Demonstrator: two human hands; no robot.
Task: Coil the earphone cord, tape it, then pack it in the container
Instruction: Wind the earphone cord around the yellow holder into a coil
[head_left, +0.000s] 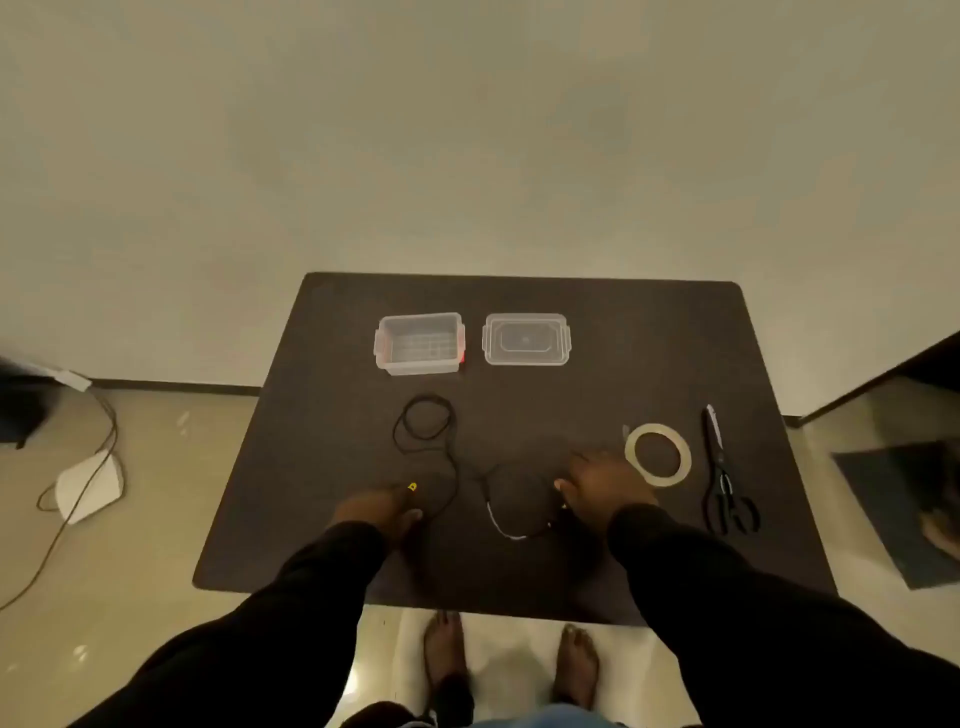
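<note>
Head view shows the earphone cord (447, 457) lying loose on the dark table (597, 395), one end looped near the far side, the rest trailing toward the person and curving into a wider arc between the hands. It looks thin, light and limp, likely to spring out of any coil unless pinched at the crossing; the best hold is probably at the ends, then gathering loops over the fingers. The left hand (384, 512) rests at the near end by a small yellow piece (412, 487), fingers curled, but whether this grip actually pinches the cord I cannot tell. The right hand (597, 480) lies spread and flat, holding nothing, touching or just beside the arc. Farther right sit the tape roll (658, 454) and scissors (724, 483). At the far side the clear container (420, 343) stands open and looks empty, its lid (525, 340) beside it.
</note>
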